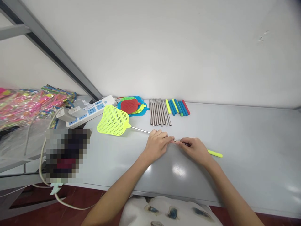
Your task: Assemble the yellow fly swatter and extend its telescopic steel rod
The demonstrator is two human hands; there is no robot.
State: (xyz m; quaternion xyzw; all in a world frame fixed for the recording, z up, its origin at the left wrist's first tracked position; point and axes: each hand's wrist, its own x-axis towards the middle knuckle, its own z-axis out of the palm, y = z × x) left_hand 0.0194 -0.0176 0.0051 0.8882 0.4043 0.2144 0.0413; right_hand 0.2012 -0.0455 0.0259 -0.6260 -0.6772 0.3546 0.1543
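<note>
Just above the grey table I hold a fly swatter with a yellow-green perforated head [114, 121] and a thin metal rod [140, 129]. My left hand [158, 142] is closed around the rod near its middle. Close beside it, my right hand [194, 149] pinches the rod further right, fingertips nearly meeting the left ones. A yellow-green handle grip [215, 153] sticks out past my right wrist, in line with the rod; the joint between them is hidden by the hand. Behind my hands lie several metal tubes [160, 112] in a row and several coloured grips [177, 107].
A stack of red, blue and green swatter heads [130, 106] lies at the back. Left of it is a white power strip [90, 110] with plugs and cables. Pink plastic-wrapped packages [35, 103] sit at far left, near a metal frame [54, 47]. One item is pixelated.
</note>
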